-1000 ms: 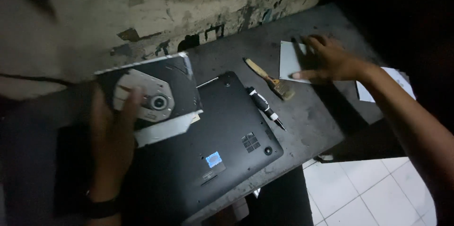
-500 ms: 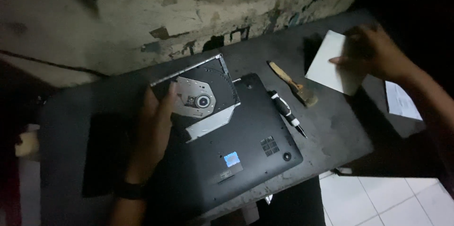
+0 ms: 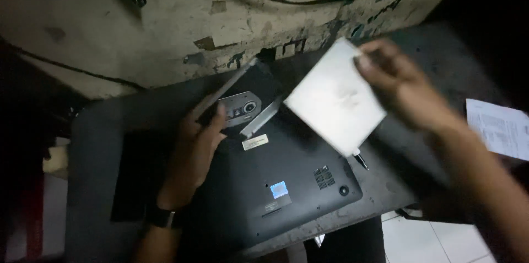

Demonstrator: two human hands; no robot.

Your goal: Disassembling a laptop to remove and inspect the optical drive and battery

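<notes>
A white label [image 3: 255,142] and a small blue sticker [image 3: 279,190] sit on the upturned black laptop [image 3: 286,186].

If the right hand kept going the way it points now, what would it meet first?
The right hand, holding a white square sleeve, points left toward the tilted grey optical drive in the left hand. The sleeve would probably touch that drive first, though depth is unclear.

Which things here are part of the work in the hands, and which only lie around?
In hand:
- optical drive, held by left hand
- white square piece, held by right hand
- laptop, bottom up, under both

Lying about:
- printed paper
- pen, mostly hidden
- table
</notes>
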